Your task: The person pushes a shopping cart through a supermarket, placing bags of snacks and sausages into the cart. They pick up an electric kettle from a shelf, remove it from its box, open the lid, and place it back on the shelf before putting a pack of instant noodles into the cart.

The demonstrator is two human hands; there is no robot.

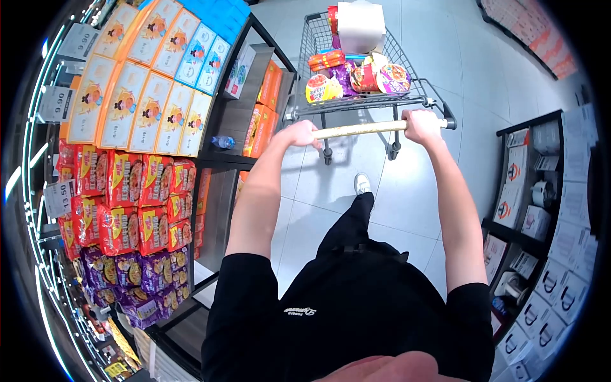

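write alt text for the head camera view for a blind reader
A bare left hand and right hand grip a pale yellow handle bar on a grey wire shopping cart holding colorful round tubs. Stacked glossy red packs line the left, black shelving the right.

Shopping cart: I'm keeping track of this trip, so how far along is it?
Done: the cart already holds tubs, purple packs and a bulky white item.
In hand: the left hand and right hand grip the handle.
Left: unloading, probably, since the goods lie in the cart; whether more is wanted, I can't tell.
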